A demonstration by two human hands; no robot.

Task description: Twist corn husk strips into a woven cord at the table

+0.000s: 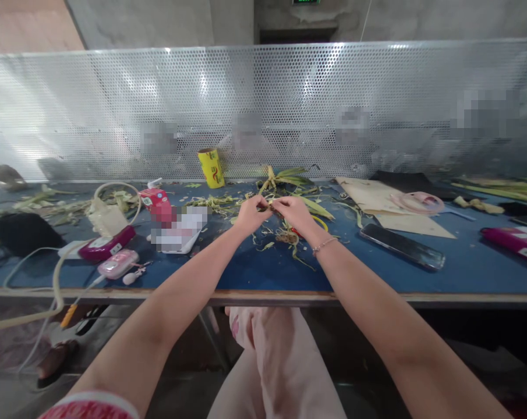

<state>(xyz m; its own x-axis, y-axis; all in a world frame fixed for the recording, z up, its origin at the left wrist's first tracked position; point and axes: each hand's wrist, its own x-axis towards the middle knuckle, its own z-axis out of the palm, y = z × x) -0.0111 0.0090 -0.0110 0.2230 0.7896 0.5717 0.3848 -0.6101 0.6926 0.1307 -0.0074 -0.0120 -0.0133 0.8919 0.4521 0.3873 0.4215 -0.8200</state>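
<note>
My left hand (pixel 251 213) and my right hand (pixel 294 213) meet above the middle of the blue table (pixel 254 270). Both are closed in a pinch on a small brownish woven leaf piece (pixel 272 208) held between them. Long green and yellow leaf strips (pixel 289 177) lie just behind the hands. Cut leaf scraps (pixel 287 240) are scattered under and in front of them. A thin bracelet sits on my right wrist.
A yellow cup (pixel 211 167) stands at the back. Left lie a red box (pixel 156 202), a pink device (pixel 117 263), a magenta case (pixel 106 244) and white cables (pixel 36 273). Right lie a black phone (pixel 402 247), brown paper (pixel 389 203) and a pink ring (pixel 417 203). A perforated metal screen (pixel 263 105) closes the far side.
</note>
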